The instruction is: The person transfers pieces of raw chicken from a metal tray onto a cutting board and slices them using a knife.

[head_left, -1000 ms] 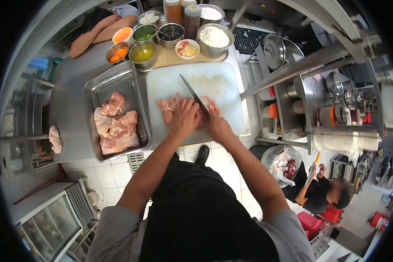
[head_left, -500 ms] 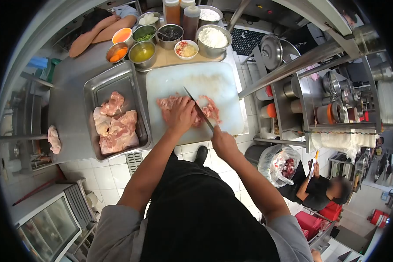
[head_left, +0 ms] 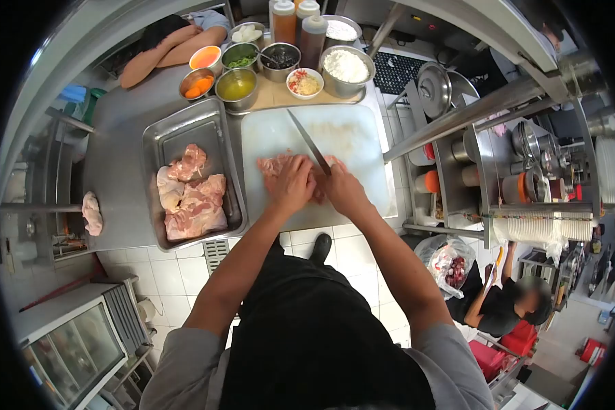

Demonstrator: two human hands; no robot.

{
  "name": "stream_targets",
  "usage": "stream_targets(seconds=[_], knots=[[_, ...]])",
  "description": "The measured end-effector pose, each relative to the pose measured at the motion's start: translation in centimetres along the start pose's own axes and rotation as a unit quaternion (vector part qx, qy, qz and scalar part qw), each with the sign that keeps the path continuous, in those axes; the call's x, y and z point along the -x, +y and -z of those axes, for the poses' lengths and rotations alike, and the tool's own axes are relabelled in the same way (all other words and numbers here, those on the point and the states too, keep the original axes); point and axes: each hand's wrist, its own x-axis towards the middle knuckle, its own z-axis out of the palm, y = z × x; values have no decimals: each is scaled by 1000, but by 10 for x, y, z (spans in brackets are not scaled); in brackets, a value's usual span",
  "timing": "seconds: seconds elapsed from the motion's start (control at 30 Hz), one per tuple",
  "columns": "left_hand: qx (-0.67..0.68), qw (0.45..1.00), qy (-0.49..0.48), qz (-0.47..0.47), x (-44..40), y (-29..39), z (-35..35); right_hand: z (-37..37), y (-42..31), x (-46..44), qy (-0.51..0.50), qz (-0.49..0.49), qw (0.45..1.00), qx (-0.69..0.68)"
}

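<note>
Stands at 1 lg steel table [head_left: 116, 147], smooth, dull sheen. On it, 1 deep rect. steel tray [head_left: 201, 130] w/ approx 3 raw pcs [head_left: 195, 208], pink & pale, moist, edges merging. R of tray, 1 flat white board [head_left: 261, 130], rounded corners, faint stains. Off to R, below table ht, 1 clear plastic bag [head_left: 427, 254] w/ dark red bits [head_left: 456, 270].

Beyond board & tray, 9 round bowls, mostly steel: 2 w/ white powder [head_left: 346, 66], 1 yellow liquid [head_left: 236, 87], 1 dark stuff [head_left: 280, 57] + spoon, 1 chopped green [head_left: 240, 60], 1 white pcs [head_left: 246, 33], 1 orange rounds [head_left: 199, 87], 1 smooth orange liquid [head_left: 205, 57], 1 small white w/ red & yellow bits [head_left: 303, 83]. Among them, at least 3 plastic squeeze bottles [head_left: 313, 34], orange to brown.

On board, nr side, raw meat [head_left: 272, 166], soft, pink, partly hidden under hands. Presses it w/ L hand [head_left: 294, 186], fingers bent, closed down on it. Grips knife [head_left: 307, 138] by handle in R hand [head_left: 346, 191], fingers wrapped shut; long thin metal blade, slanting away & L across board, beside L hand. At table's L end, 1 smaller pale pc [head_left: 91, 214].
</note>
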Motion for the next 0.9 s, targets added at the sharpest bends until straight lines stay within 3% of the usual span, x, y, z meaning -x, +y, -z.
stream_targets(seconds=[0.1,0.2,0.3,0.37,0.53,0.7,0.87,0.9], knots=[[-61,998,13,-4,4,3,9,17,-20,9,-145,-151,978,-17],[-101,995,-4,-2,2,3,10,-7,-14,21,-83,-119,989,15],[-103,995,3,-2,2,-2,8,14,-25,44,-159,-174,972,28],[-101,995,8,-5,1,-1,3,16,-8,91,-137,-130,981,50],[-90,996,11,3,1,-1,6,55,-16,151,-234,-217,946,55],[-97,995,-1,-3,1,1,14,-10,1,44,-93,-141,986,-3],[-41,999,-6,-20,1,-9,6,-33,37,8,15,60,998,-17],[-24,1000,-1,-10,0,-10,8,-24,29,6,-21,0,1000,-15]])
